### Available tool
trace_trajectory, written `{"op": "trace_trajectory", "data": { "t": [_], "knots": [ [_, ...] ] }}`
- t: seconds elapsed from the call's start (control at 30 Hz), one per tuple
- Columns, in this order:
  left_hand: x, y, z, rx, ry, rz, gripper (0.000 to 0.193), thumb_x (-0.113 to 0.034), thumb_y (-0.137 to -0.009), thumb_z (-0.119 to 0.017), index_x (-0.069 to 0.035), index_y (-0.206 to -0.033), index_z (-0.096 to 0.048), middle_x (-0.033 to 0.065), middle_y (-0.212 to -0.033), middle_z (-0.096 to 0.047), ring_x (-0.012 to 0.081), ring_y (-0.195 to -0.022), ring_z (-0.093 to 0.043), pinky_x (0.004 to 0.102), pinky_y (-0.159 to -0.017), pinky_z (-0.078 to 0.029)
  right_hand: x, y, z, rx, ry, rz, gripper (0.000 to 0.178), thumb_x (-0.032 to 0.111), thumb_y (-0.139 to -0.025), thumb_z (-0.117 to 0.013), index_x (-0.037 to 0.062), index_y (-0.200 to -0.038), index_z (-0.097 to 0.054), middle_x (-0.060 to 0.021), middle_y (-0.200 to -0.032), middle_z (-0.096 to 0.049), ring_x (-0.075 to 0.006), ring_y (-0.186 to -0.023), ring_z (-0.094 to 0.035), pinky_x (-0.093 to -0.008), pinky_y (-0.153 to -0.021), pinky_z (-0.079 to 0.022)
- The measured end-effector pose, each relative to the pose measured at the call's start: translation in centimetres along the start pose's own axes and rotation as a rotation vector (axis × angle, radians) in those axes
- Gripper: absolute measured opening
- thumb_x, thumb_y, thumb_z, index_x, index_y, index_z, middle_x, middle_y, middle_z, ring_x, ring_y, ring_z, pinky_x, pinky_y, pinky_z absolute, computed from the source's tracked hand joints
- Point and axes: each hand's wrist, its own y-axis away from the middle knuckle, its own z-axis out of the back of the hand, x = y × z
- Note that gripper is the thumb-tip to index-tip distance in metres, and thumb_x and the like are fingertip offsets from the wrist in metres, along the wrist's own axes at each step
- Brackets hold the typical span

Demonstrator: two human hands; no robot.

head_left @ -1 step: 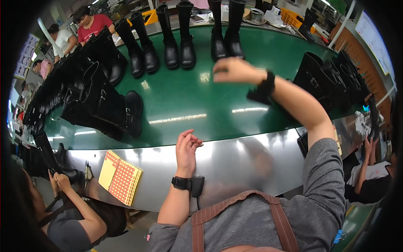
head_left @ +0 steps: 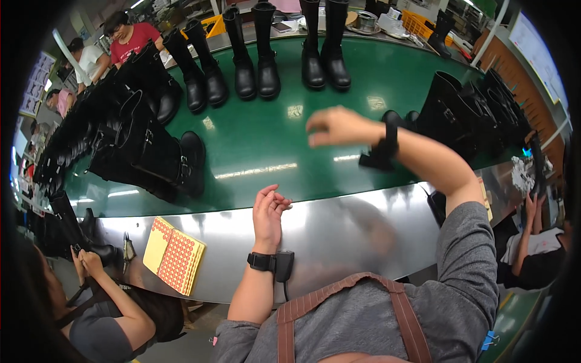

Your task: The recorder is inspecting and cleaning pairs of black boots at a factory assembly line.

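My right hand [head_left: 345, 126] hovers over the green tabletop [head_left: 260, 133], fingers loosely bent and the thumb apart, with nothing visible in it. Beyond it stands a pair of tall black boots [head_left: 327, 63], a small gap away. My left hand [head_left: 270, 215] rests near the front of the table with its palm turned up, half-curled fingers apart and nothing in them. Both wrists wear black straps with small boxes. To the left, black buckled boots [head_left: 151, 148] lean on the green surface, their toes toward the middle.
More black boots [head_left: 257, 66] line the far side; others [head_left: 451, 115] stand at the right. Yellow sheets with red round stickers [head_left: 175, 257] lie on the steel edge [head_left: 327, 242], near pliers [head_left: 128, 249]. A person at the lower left handles a boot [head_left: 78, 233]; another works at the right.
My right hand has come a little toward me, away from the pair of boots at the back. My left hand is practically where it was.
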Motion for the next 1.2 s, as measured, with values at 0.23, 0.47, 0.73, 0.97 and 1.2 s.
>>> {"op": "trace_trajectory", "data": {
  "t": [0.23, 0.47, 0.73, 0.97, 1.2],
  "knots": [
    [0.3, -0.3, 0.0, -0.007, 0.024, -0.02, 0.032, -0.021, -0.096, -0.049, 0.002, -0.119, -0.049, 0.0066, -0.087, -0.055, 0.0202, -0.083, -0.058, 0.0362, -0.084, -0.051, 7.5, 16.8, -8.8, 0.314, -0.64, -0.295, 0.038, 0.031, -0.087, -0.067, 0.0015, -0.111, -0.063, -0.0097, -0.083, -0.071, -0.0171, -0.076, -0.069, -0.0289, -0.07, -0.053],
    [0.4, -0.4, 0.2, 0.007, 0.019, -0.019, 0.033, -0.021, -0.095, -0.051, 0.003, -0.119, -0.05, 0.0082, -0.088, -0.055, 0.0218, -0.084, -0.058, 0.0373, -0.087, -0.051, 5.8, 22.3, -10.8, 0.17, -1.666, -0.552, 0.035, 0.022, -0.095, -0.059, 0.001, -0.123, -0.053, -0.0085, -0.1, -0.064, -0.0143, -0.089, -0.064, -0.0291, -0.084, -0.053],
    [0.5, -0.5, 0.3, 0.008, 0.06, -0.017, 0.033, -0.019, -0.095, -0.05, 0.002, -0.12, -0.048, 0.0083, -0.087, -0.056, 0.0234, -0.084, -0.059, 0.0369, -0.083, -0.051, 3.3, 23.2, -12.7, 0.001, -2.15, -0.387, 0.031, 0.023, -0.102, -0.042, 0.0033, -0.125, -0.05, -0.0077, -0.106, -0.059, -0.0161, -0.095, -0.058, -0.0371, -0.092, -0.051],
    [0.6, -0.6, 0.2, -0.007, 0.046, -0.026, 0.031, -0.02, -0.096, -0.05, 0.001, -0.118, -0.049, 0.0075, -0.086, -0.056, 0.0219, -0.083, -0.059, 0.0349, -0.08, -0.052, 3.6, 23.2, -12.4, -0.005, -2.086, -0.415, 0.03, 0.022, -0.102, -0.042, 0.0023, -0.122, -0.051, -0.0083, -0.105, -0.058, -0.0175, -0.094, -0.058, -0.0366, -0.09, -0.051],
    [0.5, -0.6, 0.1, 0.014, 0.051, -0.011, 0.03, -0.02, -0.096, -0.05, 0.0, -0.118, -0.049, 0.0067, -0.086, -0.056, 0.0216, -0.082, -0.06, 0.0348, -0.079, -0.052, 3.6, 23.1, -12.3, -0.019, -2.055, -0.42, 0.03, 0.022, -0.102, -0.042, 0.0012, -0.122, -0.05, -0.0087, -0.104, -0.058, -0.0176, -0.094, -0.057, -0.0369, -0.089, -0.051]
  ]
}}
